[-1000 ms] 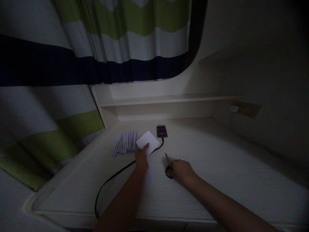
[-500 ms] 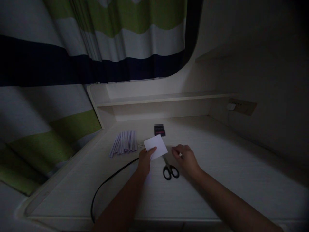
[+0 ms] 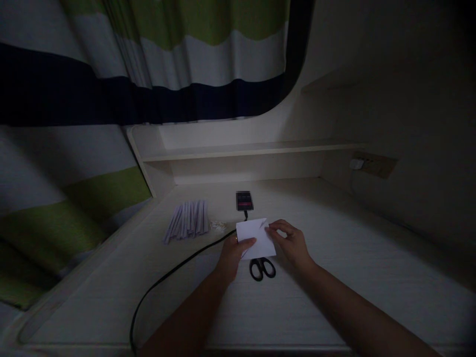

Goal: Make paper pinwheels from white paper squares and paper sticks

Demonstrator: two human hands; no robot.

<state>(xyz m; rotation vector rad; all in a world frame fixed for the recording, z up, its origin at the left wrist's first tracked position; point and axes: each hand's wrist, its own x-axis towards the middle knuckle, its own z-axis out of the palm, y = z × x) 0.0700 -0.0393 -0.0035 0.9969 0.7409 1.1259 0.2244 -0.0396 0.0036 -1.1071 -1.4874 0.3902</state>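
Both the left hand [image 3: 231,253] and right hand [image 3: 292,245] pinch a small white paper sheet [image 3: 256,237] by its edges. Black-handled scissors [image 3: 262,268] lie on the pale wooden desk [image 3: 353,277] just beneath that sheet.

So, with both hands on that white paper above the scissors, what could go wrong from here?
1. The white paper, held by the left hand and right hand, covers the blades of the scissors; a hand reaching down might meet them unseen.
2. The black cable runs past the left wrist to the small dark device; an arm could snag it.
3. The light is dim, so paper edges are hard to see.
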